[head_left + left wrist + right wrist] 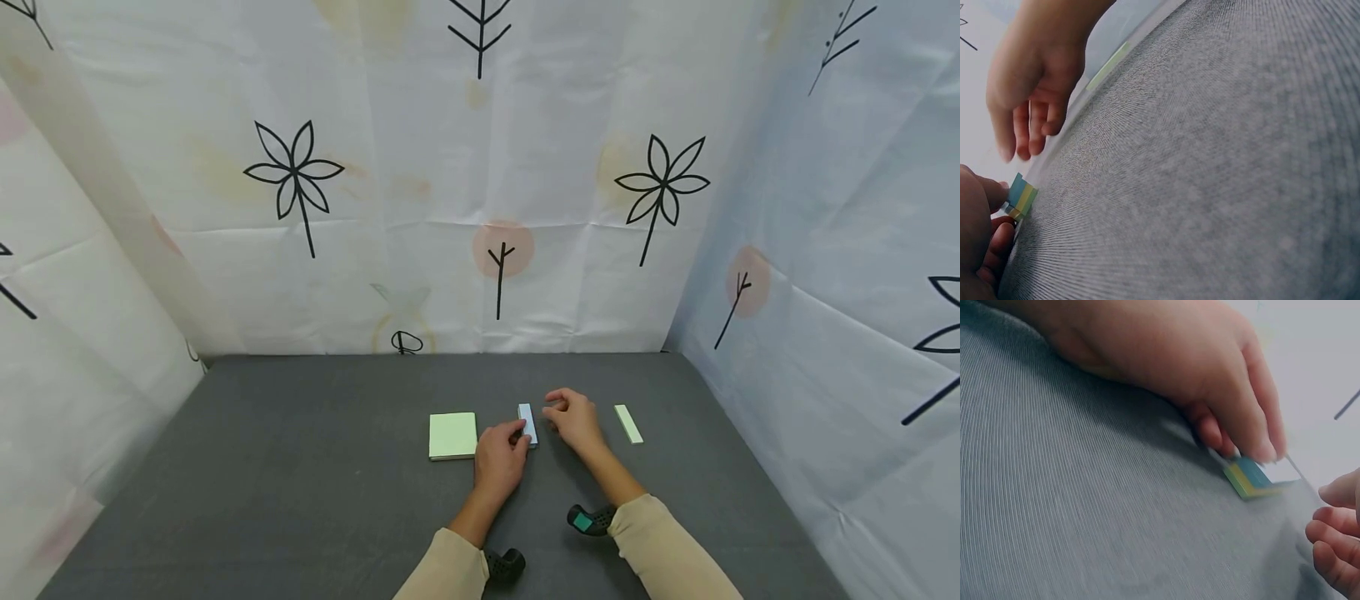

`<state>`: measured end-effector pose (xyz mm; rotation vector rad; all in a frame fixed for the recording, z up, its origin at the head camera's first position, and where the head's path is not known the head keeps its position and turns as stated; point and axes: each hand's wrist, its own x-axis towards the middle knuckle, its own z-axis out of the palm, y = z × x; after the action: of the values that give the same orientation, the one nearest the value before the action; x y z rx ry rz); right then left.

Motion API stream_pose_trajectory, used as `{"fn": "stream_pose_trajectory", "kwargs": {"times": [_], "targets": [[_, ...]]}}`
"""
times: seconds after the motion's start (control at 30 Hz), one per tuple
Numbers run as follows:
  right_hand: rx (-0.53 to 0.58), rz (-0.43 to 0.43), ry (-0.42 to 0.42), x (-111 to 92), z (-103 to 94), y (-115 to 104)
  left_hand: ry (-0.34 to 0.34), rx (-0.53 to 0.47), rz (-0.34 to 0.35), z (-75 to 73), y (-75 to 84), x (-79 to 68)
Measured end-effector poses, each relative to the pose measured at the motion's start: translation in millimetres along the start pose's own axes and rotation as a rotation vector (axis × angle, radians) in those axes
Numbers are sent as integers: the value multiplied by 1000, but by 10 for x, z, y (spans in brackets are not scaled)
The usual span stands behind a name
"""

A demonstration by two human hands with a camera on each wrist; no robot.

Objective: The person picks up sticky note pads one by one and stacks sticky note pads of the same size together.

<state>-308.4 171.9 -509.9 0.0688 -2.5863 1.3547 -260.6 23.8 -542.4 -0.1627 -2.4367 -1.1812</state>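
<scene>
My left hand (500,458) pinches the near part of a narrow pad of sticky notes (526,411) on the grey table. Layers of blue, yellow and green show along the pad's side in the left wrist view, and its top is pale blue. Just right of the pad, my right hand (575,421) hovers with loosely bent fingers (1335,540), and nothing shows between them. Left of the left hand lies a square light-green sticky note pad (452,436). A thin light-green strip (628,424) lies to the right of the right hand.
The dark grey table (262,483) meets a white curtain (390,200) printed with plants at the back. Similar cloth hangs along both sides. Black wrist devices (591,521) sit beneath both sleeves.
</scene>
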Motion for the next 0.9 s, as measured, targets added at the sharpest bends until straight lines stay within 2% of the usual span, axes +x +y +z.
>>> {"fn": "stream_pose_trajectory", "kwargs": {"times": [0.63, 0.77, 0.9], "targets": [[-196, -119, 194, -68, -524, 443, -5, -8, 9, 0, -5, -17], [-243, -105, 222, -77, -600, 508, -5, -14, 6, 0, -3, -13], [-271, -51, 217, -96, -668, 544, -13, -19, 2, -6, -3, -11]]}}
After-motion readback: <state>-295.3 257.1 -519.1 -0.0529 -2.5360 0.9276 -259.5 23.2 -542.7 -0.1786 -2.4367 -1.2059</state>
